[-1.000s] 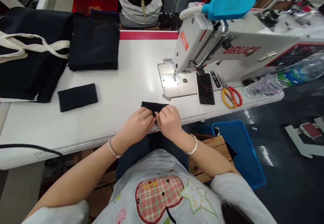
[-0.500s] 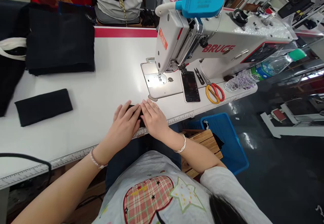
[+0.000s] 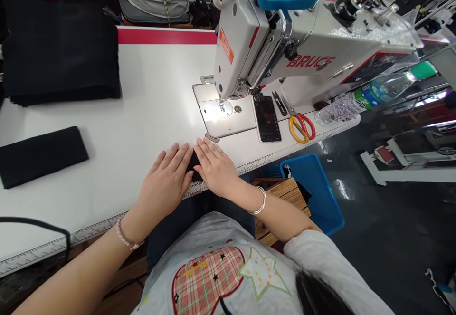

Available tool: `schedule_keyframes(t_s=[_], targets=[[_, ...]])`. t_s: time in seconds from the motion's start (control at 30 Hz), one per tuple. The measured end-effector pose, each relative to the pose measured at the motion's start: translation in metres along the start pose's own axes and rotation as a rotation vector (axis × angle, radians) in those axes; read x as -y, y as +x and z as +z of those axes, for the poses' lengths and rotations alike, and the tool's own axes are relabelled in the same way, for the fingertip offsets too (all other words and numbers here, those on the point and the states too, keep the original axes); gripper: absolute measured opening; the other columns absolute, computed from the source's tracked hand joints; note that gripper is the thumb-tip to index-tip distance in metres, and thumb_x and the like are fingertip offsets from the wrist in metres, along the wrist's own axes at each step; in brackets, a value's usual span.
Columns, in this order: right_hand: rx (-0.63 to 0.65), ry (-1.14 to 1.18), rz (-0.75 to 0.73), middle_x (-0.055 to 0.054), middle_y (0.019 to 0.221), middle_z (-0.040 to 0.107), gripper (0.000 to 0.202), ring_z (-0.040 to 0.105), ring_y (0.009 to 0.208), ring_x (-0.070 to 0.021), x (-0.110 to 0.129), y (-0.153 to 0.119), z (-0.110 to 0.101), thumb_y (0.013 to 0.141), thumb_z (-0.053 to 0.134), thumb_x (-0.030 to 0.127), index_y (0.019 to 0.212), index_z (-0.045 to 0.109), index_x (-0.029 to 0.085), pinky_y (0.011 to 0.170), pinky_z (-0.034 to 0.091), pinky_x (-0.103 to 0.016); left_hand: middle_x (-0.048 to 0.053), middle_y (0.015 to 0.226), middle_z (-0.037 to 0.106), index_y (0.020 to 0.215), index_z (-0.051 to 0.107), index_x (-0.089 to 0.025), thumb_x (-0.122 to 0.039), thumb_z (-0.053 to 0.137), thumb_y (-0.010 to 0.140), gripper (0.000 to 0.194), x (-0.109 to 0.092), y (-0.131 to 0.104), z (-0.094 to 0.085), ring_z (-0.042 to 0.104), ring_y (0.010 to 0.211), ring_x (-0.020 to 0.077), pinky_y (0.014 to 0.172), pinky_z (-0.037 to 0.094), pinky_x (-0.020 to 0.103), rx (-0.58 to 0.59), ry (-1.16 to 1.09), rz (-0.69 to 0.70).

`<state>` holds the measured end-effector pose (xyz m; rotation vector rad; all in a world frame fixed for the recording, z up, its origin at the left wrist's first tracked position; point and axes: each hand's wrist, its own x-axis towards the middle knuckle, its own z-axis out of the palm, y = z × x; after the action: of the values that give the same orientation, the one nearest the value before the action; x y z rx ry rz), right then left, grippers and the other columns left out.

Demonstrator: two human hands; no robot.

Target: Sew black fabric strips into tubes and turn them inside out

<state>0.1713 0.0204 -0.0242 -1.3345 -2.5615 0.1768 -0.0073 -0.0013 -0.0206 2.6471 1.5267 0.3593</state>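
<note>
A small black cloth (image 3: 193, 165) lies on the white tabletop (image 3: 153, 91), on the near side of the sewing machine (image 3: 309, 42), largely hidden. The left hand (image 3: 166, 177) and right hand (image 3: 216, 168) lie flat over it, fingers extended, not curled around anything. Uneven pressure could skew or crease it; a pull bodyward might slip it off. Well left of the machine lies a folded black strip (image 3: 42, 156).
</note>
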Motion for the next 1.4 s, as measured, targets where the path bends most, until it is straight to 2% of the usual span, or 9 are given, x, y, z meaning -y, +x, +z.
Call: schedule_keyframes(t_s=[0.17, 0.27, 0.37, 0.47, 0.7, 0.9, 1.1, 1.27, 1.4], targets=[[0.005, 0.012, -0.005, -0.018, 0.153, 0.038, 0.054, 0.032, 0.145, -0.0304, -0.001, 0.0, 0.001, 0.102, 0.033, 0.035, 0.142, 0.044, 0.0, 0.12, 0.03, -0.045, 0.013, 0.153, 0.041, 0.15, 0.033, -0.009, -0.032, 0.031, 0.099, 0.055, 0.002, 0.0, 0.0, 0.033, 0.143, 0.0353, 0.114, 0.032, 0.054, -0.005, -0.013, 0.006], [0.003, 0.025, -0.003, -0.017, 0.154, 0.038, 0.055, 0.03, 0.146, -0.0305, -0.002, 0.0, 0.001, 0.102, 0.033, 0.034, 0.144, 0.042, 0.0, 0.121, 0.028, -0.045, 0.011, 0.154, 0.039, 0.151, 0.031, -0.012, -0.03, 0.035, 0.098, 0.056, 0.005, -0.002, 0.002, 0.028, 0.146, 0.0359, 0.115, 0.03, 0.056, -0.008, -0.012, 0.062], [0.019, 0.038, 0.002, -0.016, 0.154, 0.038, 0.054, 0.029, 0.147, -0.0301, -0.002, 0.001, 0.0, 0.102, 0.033, 0.034, 0.144, 0.042, 0.001, 0.121, 0.027, -0.046, 0.011, 0.154, 0.04, 0.153, 0.024, -0.012, -0.025, 0.039, 0.097, 0.059, 0.007, -0.004, 0.006, 0.03, 0.146, 0.0317, 0.117, 0.03, 0.051, -0.036, -0.005, 0.152], [0.031, 0.042, 0.0, -0.015, 0.155, 0.037, 0.053, 0.029, 0.147, -0.0299, -0.003, 0.0, -0.002, 0.101, 0.034, 0.033, 0.144, 0.042, 0.002, 0.122, 0.026, -0.046, 0.014, 0.152, 0.041, 0.154, 0.017, -0.012, -0.022, 0.039, 0.097, 0.062, 0.006, -0.007, 0.007, 0.037, 0.143, 0.0287, 0.116, 0.032, 0.046, -0.069, 0.014, 0.18], [-0.015, 0.02, -0.03, -0.015, 0.156, 0.035, 0.054, 0.024, 0.148, -0.0321, -0.007, -0.004, 0.002, 0.101, 0.035, 0.033, 0.145, 0.041, 0.003, 0.122, 0.024, -0.049, 0.016, 0.157, 0.032, 0.154, 0.013, -0.008, -0.041, 0.031, 0.1, 0.066, 0.006, -0.013, 0.006, 0.029, 0.146, 0.032, 0.116, 0.029, 0.051, 0.016, 0.005, 0.167], [-0.04, 0.044, -0.243, -0.015, 0.149, 0.046, 0.05, 0.032, 0.146, -0.025, -0.021, -0.015, 0.012, 0.103, 0.033, 0.034, 0.14, 0.048, 0.004, 0.122, 0.029, -0.045, 0.015, 0.158, 0.029, 0.155, 0.011, -0.009, -0.042, 0.032, 0.1, 0.067, 0.005, -0.015, 0.004, 0.027, 0.147, 0.0325, 0.117, 0.024, 0.055, 0.047, 0.017, 0.14], [0.011, 0.056, -0.276, -0.018, 0.15, 0.045, 0.061, 0.031, 0.146, -0.0268, -0.026, -0.028, 0.001, 0.099, 0.041, 0.048, 0.143, 0.044, 0.005, 0.12, 0.032, -0.047, 0.016, 0.158, 0.027, 0.155, 0.014, -0.011, -0.037, 0.038, 0.099, 0.066, 0.0, -0.018, 0.006, 0.025, 0.147, 0.0324, 0.118, 0.027, 0.052, 0.026, -0.002, 0.123], [0.002, 0.035, -0.284, -0.021, 0.152, 0.04, 0.077, 0.026, 0.148, -0.0318, -0.025, -0.031, 0.0, 0.095, 0.043, 0.058, 0.143, 0.041, 0.0, 0.12, 0.029, -0.049, 0.017, 0.155, 0.034, 0.155, 0.012, -0.01, -0.023, 0.039, 0.098, 0.065, -0.004, -0.026, 0.012, 0.026, 0.147, 0.0289, 0.119, 0.029, 0.046, -0.021, 0.007, 0.229], [0.022, 0.07, -0.26, -0.022, 0.153, 0.037, 0.084, 0.023, 0.149, -0.032, -0.025, -0.033, 0.0, 0.09, 0.046, 0.064, 0.144, 0.039, 0.0, 0.121, 0.027, -0.05, 0.018, 0.154, 0.037, 0.152, 0.027, -0.009, -0.029, 0.043, 0.098, 0.059, -0.001, -0.027, 0.008, 0.033, 0.144, 0.0312, 0.116, 0.034, 0.048, -0.035, -0.016, 0.249]])
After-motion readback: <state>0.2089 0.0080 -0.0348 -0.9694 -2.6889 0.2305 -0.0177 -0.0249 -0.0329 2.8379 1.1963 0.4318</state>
